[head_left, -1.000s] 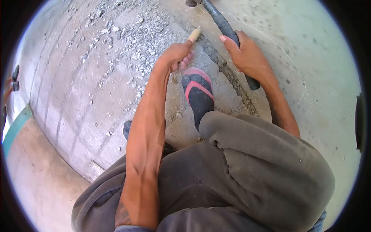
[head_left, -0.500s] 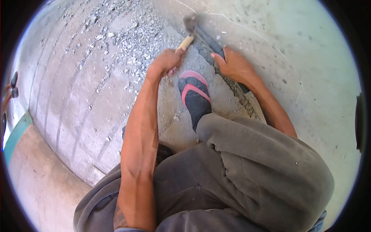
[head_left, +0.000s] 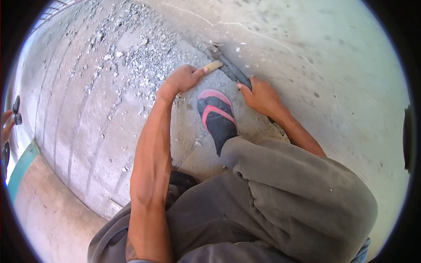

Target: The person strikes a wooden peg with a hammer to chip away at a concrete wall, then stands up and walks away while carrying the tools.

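Observation:
My left hand (head_left: 182, 79) is closed around a short yellowish stick (head_left: 214, 66), whose free end points right, toward the hammer. My right hand (head_left: 262, 95) grips the dark handle of a hammer (head_left: 233, 70). The hammer's dusty head (head_left: 214, 51) is low by the broken groove at the wall's foot, just beyond the stick's tip. Between my hands, my foot in a dark sock and pink flip-flop (head_left: 217, 109) rests on the floor.
Broken concrete rubble (head_left: 144, 61) is spread over the floor ahead and to the left. A pale wall (head_left: 333, 65) rises along the right. At the far left edge another person's hand (head_left: 8, 118) shows. A green stripe (head_left: 22, 164) borders a floor edge at lower left.
The hammer head, blurred before, has come down nearer my foot. My left hand and the stick have also come lower, and the stick lies flatter. The whole view has shifted slightly.

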Available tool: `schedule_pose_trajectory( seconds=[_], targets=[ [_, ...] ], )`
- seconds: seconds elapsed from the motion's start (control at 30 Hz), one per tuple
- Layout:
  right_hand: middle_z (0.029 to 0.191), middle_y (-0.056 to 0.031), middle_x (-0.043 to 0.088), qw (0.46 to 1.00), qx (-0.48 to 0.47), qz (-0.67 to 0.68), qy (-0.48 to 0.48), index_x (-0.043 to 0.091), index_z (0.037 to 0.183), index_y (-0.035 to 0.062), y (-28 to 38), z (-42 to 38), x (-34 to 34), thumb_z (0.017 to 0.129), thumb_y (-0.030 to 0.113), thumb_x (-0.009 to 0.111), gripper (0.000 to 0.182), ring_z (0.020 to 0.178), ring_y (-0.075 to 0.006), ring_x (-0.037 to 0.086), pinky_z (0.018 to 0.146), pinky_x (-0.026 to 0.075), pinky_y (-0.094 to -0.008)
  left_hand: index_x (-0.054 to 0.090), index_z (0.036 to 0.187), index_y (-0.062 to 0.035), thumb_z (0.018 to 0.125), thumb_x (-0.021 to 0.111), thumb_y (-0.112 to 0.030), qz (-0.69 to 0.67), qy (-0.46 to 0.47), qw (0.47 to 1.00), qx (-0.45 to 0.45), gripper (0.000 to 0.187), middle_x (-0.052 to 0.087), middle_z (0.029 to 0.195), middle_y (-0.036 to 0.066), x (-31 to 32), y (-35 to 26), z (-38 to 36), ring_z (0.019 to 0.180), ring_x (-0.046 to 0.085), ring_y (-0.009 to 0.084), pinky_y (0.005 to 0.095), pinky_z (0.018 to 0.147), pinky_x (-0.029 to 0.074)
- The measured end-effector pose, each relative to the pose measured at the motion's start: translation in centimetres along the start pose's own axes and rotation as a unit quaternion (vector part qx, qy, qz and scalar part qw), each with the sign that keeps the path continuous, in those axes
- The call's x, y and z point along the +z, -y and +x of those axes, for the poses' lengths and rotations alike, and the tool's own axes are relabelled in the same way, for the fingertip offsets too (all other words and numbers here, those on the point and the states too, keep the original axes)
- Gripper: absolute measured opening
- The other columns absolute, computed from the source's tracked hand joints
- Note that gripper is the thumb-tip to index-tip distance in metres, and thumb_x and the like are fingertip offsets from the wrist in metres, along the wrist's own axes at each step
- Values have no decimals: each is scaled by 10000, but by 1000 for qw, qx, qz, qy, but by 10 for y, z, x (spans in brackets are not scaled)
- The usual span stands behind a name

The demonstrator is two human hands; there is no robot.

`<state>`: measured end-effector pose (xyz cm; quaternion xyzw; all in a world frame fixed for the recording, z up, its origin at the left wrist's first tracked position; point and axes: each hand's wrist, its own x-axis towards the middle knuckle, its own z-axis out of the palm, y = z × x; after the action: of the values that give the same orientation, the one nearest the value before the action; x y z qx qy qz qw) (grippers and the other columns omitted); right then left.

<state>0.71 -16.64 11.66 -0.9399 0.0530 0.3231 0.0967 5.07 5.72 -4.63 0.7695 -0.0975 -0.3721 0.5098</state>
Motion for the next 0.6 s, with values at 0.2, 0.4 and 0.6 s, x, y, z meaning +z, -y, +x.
schedule_pose_trajectory(
  seconds=[0.2,0.4,0.6],
  targets=[
    [762,-300,624,983,-18,120,-140,564,1009,-78,9,-26,-13,918,365,605,454,761,-474,632,680,489,-484,670,825,17,912,486,-645,2,6,994,-107,692,509,546,42,-30,-26,-3,420,468,145,327,393,376],
    [682,-222,613,964,-51,183,-186,569,918,-15,15,-30,-8,910,330,632,351,640,-393,626,590,475,-434,659,832,-6,888,506,-670,-3,56,989,-134,684,448,519,3,-45,-27,0,405,431,113,282,360,340],
    [696,-240,616,967,-21,207,-150,567,936,-26,11,-31,7,911,330,624,362,654,-409,630,593,474,-447,660,818,-42,887,513,-669,30,70,990,-115,647,432,515,-21,-51,-23,1,396,403,95,274,349,315]
  ],
)
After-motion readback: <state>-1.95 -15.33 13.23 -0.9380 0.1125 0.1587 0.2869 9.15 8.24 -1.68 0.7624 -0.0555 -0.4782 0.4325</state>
